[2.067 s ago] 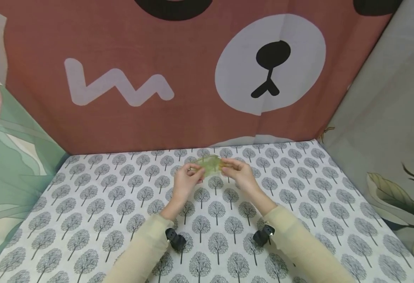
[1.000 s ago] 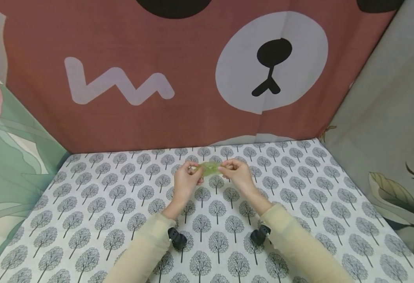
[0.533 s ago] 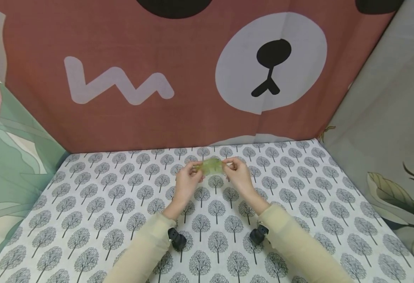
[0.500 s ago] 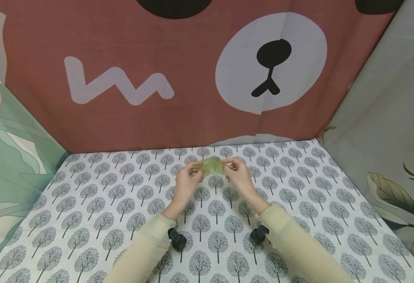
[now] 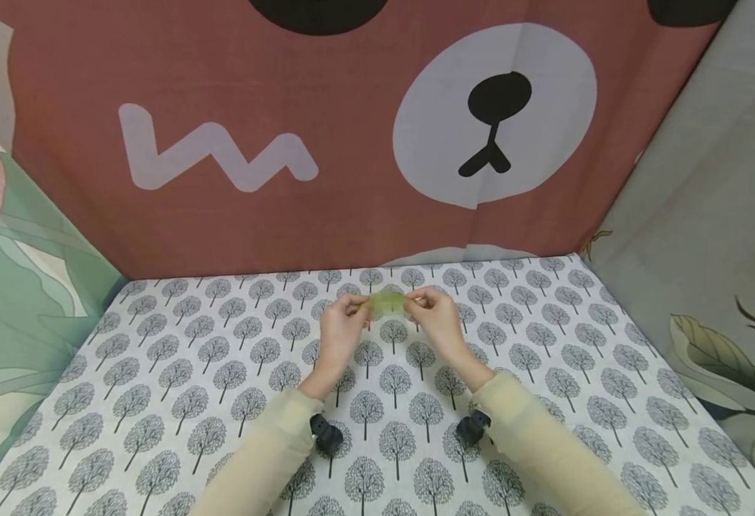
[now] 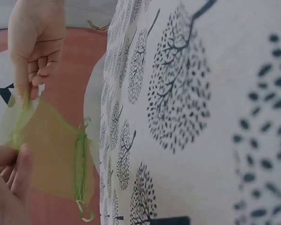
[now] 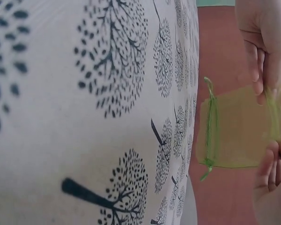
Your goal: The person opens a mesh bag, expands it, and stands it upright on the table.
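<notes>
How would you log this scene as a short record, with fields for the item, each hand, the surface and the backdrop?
Item: sheer yellow-green bag with a green drawstring
Left hand: pinches one side of the bag
Right hand: pinches the other side
Grip place: near the end opposite the drawstring
Bag position: held up between the hands, drawstring end lowermost
Surface: white cloth printed with dark trees
Backdrop: reddish-brown hanging with a white zigzag and a dark-nosed muzzle
Worn: pale yellow sleeves, a black device at each wrist

Passing room lies over either side of the tree-print cloth [image 5: 380,390], while the green pouch [image 5: 387,303] bars the far middle.
</notes>
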Demonstrator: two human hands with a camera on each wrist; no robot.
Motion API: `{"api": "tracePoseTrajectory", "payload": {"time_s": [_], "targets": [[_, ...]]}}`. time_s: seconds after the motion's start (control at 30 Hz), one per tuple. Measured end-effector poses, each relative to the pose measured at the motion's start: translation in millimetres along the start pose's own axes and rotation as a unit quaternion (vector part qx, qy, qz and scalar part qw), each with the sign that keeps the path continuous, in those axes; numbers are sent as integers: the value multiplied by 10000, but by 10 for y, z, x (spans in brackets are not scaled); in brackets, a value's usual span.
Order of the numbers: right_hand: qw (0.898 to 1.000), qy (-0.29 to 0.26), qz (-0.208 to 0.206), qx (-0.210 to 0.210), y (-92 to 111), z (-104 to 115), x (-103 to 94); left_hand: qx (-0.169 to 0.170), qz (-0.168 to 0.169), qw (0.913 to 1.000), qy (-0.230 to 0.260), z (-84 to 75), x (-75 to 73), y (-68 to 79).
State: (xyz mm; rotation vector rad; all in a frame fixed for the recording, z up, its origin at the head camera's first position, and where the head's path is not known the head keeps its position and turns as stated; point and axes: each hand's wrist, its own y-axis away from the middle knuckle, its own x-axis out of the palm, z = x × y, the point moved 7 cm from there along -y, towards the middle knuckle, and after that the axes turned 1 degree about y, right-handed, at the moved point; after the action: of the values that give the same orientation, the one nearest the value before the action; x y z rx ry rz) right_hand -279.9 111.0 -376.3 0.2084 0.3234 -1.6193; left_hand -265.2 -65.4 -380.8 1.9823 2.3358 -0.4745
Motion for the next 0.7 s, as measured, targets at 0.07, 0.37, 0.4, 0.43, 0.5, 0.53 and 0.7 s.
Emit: {"api": "tracePoseTrajectory", "payload": {"time_s": [0.07,0.37,0.4,0.43,0.5,0.53,0.7], "targets": [[9996,139,-174,-162,4,24,-8,138,-158,9998,-58,-15,-10,1],[9941,568,-546,-750,35,95,-3,593,-456,9971,-165,-102,-16,28],[9943,583,-492,-738,31,87,6,576,-433,9973,-137,-100,-14,27],[9944,612,-435,-740,29,82,16,568,-402,9975,-111,-99,-12,26],[9946,656,-313,-740,26,76,35,528,-359,9979,-59,-91,-10,25],[9944,673,-275,-770,27,79,43,504,-346,9981,-44,-85,-9,24],[9919,628,-377,-1038,37,131,54,469,-383,9982,49,-68,-7,5]]}}
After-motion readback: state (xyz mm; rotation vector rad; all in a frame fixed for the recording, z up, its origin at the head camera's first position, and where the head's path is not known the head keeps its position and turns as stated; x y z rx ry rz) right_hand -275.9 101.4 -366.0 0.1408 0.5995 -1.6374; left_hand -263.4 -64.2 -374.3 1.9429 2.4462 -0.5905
